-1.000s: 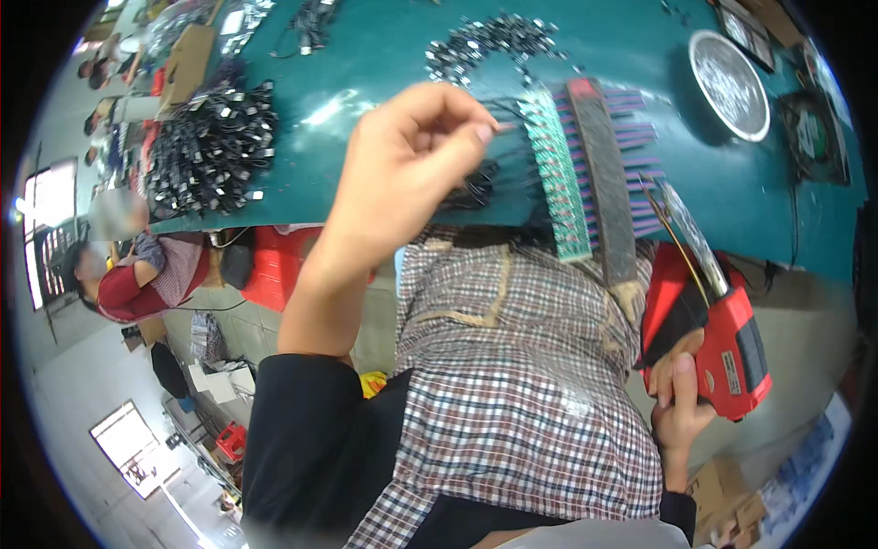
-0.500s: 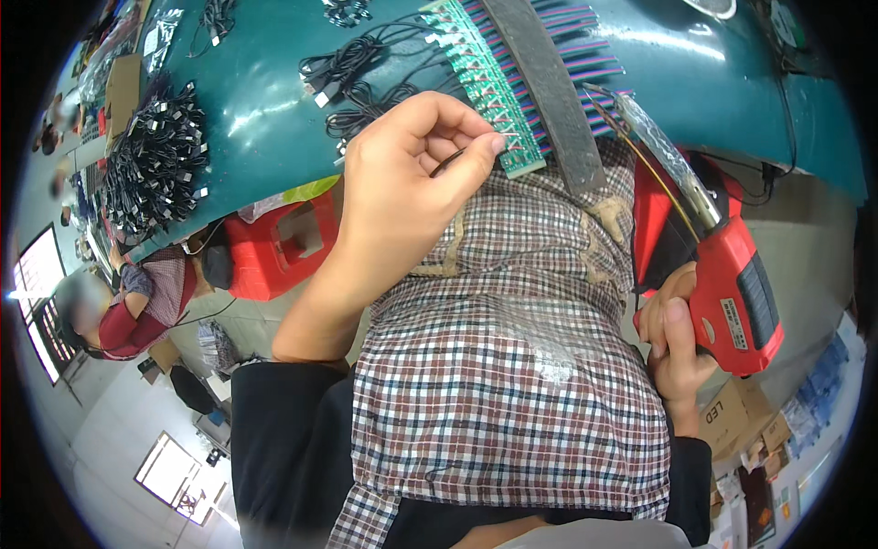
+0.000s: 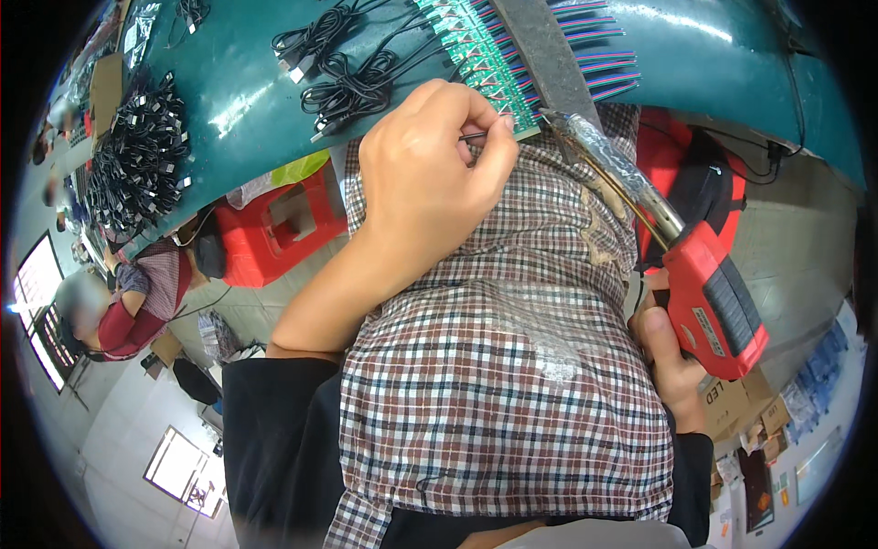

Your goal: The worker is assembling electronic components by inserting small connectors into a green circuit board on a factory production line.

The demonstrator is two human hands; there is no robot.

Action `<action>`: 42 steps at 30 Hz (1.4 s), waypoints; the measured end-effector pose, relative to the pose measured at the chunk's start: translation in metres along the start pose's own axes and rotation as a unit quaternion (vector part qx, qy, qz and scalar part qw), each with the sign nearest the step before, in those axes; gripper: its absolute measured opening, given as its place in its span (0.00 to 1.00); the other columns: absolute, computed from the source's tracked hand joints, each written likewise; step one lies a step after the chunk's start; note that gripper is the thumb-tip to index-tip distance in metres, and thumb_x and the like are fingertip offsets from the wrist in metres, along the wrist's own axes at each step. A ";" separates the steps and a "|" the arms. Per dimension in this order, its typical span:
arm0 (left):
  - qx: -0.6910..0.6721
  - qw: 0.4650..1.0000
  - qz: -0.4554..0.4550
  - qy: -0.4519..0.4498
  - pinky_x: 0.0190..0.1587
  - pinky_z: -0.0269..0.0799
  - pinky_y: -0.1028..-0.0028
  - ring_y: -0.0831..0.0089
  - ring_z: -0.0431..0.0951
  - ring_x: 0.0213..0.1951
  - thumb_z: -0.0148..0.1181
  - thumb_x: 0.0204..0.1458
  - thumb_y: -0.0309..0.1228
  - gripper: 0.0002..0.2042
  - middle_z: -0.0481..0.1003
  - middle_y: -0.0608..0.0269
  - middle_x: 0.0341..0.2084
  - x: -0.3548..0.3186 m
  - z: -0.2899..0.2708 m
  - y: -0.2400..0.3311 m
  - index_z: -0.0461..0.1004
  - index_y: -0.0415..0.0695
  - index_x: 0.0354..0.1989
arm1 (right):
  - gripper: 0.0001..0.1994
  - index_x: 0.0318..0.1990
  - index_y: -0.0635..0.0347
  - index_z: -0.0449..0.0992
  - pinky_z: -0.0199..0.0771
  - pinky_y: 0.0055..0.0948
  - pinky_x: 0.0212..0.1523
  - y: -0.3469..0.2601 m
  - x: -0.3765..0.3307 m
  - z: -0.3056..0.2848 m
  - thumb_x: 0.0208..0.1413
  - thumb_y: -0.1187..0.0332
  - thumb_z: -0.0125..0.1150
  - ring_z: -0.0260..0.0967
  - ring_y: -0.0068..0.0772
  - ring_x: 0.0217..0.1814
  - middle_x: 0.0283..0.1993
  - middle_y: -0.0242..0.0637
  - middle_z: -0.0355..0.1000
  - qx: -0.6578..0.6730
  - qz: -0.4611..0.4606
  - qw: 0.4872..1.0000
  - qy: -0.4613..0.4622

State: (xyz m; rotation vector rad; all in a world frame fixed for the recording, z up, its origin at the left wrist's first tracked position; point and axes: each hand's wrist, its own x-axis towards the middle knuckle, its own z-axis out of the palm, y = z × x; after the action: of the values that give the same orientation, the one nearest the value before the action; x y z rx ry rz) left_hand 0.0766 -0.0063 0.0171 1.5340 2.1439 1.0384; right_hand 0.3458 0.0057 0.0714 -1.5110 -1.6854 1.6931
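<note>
Left hand (image 3: 430, 174), upper centre of frame: grip pinched narrow on a thin wire (image 3: 473, 136) at the edge of the green circuit strip (image 3: 485, 59). Right hand (image 3: 672, 352), lower right: grip wrapped around a red soldering gun (image 3: 709, 297), tip touching the strip. Black cable bundles (image 3: 343, 78) on the teal table (image 3: 238, 101), upper left.

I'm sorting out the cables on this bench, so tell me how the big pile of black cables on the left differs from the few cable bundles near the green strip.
The big pile of black cables is dense and heaped, far from the left hand; the cable bundles are few, loosely spread, just above that hand. The pile lies at the left end of the teal table; the bundles lie beside the green strip. Both are black and coiled.
</note>
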 end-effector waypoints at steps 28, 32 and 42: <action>0.050 0.998 0.036 0.011 0.22 0.71 0.73 0.71 0.78 0.21 0.68 0.42 0.26 0.08 0.74 0.65 0.20 0.001 0.003 -0.003 0.72 0.44 0.22 | 0.07 0.44 0.65 0.72 0.65 0.24 0.37 0.004 0.005 -0.005 0.58 0.80 0.57 0.64 0.22 0.34 0.36 0.32 0.69 -0.085 -0.079 0.992 -0.046; 0.052 0.998 0.030 0.007 0.22 0.71 0.73 0.71 0.78 0.21 0.68 0.42 0.26 0.08 0.74 0.65 0.21 0.000 0.003 -0.004 0.72 0.44 0.22 | 0.11 0.46 0.67 0.76 0.73 0.30 0.45 -0.004 0.006 -0.004 0.55 0.77 0.63 0.74 0.29 0.41 0.40 0.37 0.76 -0.085 -0.049 0.994 -0.042; 0.026 0.999 -0.005 -0.019 0.23 0.71 0.74 0.73 0.78 0.21 0.68 0.42 0.25 0.07 0.75 0.66 0.22 -0.001 0.000 0.000 0.72 0.44 0.23 | 0.12 0.48 0.67 0.74 0.71 0.27 0.46 -0.002 0.002 -0.006 0.56 0.79 0.59 0.70 0.24 0.40 0.41 0.33 0.73 -0.058 -0.032 0.996 -0.059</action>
State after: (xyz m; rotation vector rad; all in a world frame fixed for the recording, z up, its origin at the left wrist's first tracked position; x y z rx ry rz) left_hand 0.0770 -0.0069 0.0165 1.5520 2.1663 0.9512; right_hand 0.3488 0.0107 0.0737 -1.4144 -1.9006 1.7094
